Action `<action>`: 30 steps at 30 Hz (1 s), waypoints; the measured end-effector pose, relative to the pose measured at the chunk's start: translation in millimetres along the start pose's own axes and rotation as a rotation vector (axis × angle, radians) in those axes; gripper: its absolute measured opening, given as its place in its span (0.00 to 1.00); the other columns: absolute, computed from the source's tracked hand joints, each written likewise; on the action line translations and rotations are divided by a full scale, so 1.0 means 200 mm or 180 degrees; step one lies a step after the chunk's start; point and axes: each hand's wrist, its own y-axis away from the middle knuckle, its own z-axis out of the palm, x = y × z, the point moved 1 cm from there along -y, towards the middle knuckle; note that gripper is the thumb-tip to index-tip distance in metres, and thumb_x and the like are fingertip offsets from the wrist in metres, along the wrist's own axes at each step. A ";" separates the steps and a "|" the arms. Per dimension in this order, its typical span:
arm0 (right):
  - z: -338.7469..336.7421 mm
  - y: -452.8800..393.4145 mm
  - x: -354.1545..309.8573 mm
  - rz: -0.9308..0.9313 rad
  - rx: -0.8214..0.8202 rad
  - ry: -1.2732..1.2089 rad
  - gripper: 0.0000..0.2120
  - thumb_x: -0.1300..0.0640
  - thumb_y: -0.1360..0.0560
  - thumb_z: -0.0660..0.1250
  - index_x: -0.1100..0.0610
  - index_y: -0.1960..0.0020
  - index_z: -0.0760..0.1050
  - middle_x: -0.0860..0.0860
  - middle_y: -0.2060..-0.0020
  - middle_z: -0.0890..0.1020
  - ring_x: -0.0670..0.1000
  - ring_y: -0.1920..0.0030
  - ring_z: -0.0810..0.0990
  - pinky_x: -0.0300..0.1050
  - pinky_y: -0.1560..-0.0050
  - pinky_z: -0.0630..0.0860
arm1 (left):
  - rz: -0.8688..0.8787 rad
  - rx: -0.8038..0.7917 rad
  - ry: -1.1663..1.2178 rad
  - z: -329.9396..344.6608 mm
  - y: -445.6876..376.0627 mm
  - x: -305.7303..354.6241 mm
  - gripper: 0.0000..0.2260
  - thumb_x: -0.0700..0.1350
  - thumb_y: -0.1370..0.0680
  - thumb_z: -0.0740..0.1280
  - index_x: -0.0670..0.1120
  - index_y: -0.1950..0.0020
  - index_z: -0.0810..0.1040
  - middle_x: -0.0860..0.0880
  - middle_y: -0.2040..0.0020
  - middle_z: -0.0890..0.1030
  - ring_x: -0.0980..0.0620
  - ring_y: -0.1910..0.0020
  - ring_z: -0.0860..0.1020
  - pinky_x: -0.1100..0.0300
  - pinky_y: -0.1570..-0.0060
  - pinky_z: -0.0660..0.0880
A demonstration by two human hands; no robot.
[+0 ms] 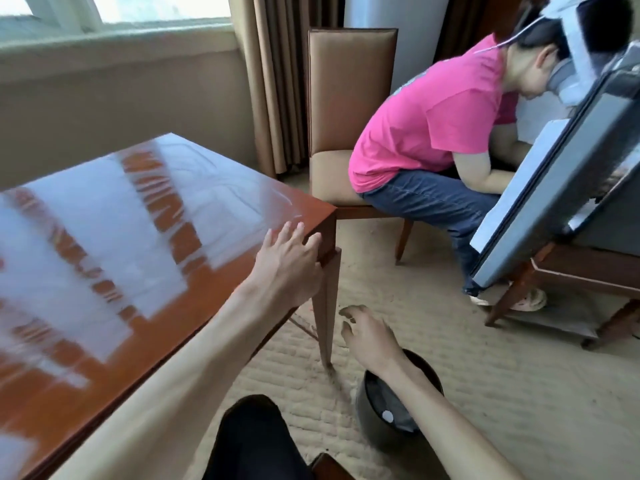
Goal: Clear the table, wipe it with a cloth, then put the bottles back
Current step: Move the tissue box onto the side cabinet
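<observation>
Our left hand (289,261) rests spread-fingered on the glossy, likely slippery bench (104,237) corner at frame centre; our right hand (367,336) hangs relaxed, holding nothing.

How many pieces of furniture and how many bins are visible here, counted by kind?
Tables: 1, the glossy wooden table
Chairs: 1, the tan upholstered chair
Bins: 1, the dark round bin
Total: 3

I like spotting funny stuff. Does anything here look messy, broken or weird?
Nothing looks broken or spilled. The table is shiny and bare where it shows. The left hand rests on its corner, and the right hand hangs empty over the dark bin on the carpet.
</observation>
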 end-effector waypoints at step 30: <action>1.25 -0.72 -3.23 -0.3859 -0.0533 0.1697 0.26 0.44 0.18 0.65 0.57 0.25 0.69 0.54 0.36 0.76 0.56 0.34 0.75 0.49 0.34 0.69 | -0.2182 0.0499 -0.0355 -0.02 1.21 -2.80 0.32 0.51 0.19 0.64 0.40 0.20 0.58 0.42 0.23 0.64 0.44 0.22 0.59 0.50 0.22 0.53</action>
